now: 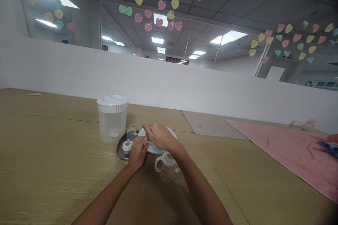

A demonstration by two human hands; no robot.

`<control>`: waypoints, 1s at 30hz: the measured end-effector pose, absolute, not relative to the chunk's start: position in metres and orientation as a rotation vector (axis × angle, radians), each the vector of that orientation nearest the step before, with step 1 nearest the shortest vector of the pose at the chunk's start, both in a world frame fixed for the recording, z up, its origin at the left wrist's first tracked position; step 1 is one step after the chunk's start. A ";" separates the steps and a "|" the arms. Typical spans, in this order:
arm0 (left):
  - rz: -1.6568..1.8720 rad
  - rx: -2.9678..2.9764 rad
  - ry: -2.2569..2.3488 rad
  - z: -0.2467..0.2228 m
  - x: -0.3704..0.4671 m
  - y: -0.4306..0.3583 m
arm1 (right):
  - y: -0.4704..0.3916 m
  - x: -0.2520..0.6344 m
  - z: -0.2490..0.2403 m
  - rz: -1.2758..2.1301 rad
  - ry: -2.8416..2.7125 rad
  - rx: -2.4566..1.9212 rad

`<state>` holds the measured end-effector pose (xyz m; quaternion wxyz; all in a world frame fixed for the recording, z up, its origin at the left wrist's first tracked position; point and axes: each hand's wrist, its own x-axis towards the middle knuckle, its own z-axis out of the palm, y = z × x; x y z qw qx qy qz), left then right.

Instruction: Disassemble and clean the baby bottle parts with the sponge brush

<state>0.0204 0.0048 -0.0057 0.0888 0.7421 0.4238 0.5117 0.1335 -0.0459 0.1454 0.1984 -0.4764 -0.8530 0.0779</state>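
Both hands meet above a round white dish (171, 133). My right hand (160, 136) is closed, thumb uppermost, and hides whatever lies inside its fingers. Against it, my left hand (137, 152) has its fingers closed at a small white ring-shaped piece (149, 142), mostly covered. Below my right wrist stands a clear baby bottle (167, 170) with two white handles and an open top. Left of my left hand, a round metal tray (120, 153) holds a white collar with a bottle nipple (127, 145) and a clear cap (131, 134).
A translucent lidded bucket (112, 121) stands behind the tray. A pink cloth (287, 151) covers the table's right side, with a blue and red item (330, 147) at its edge. A white partition (158, 81) bounds the back of the wooden table (52, 168).
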 end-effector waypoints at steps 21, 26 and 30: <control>1.566 2.117 1.228 -0.009 0.021 0.006 | -0.027 0.133 0.123 -0.175 -2.724 -1.277; 1.587 2.097 1.230 -0.009 0.021 0.006 | -0.026 0.132 0.121 -0.119 -2.713 -1.429; 1.589 2.119 1.227 -0.007 0.021 0.006 | -0.019 0.134 0.116 -0.091 -2.752 -1.459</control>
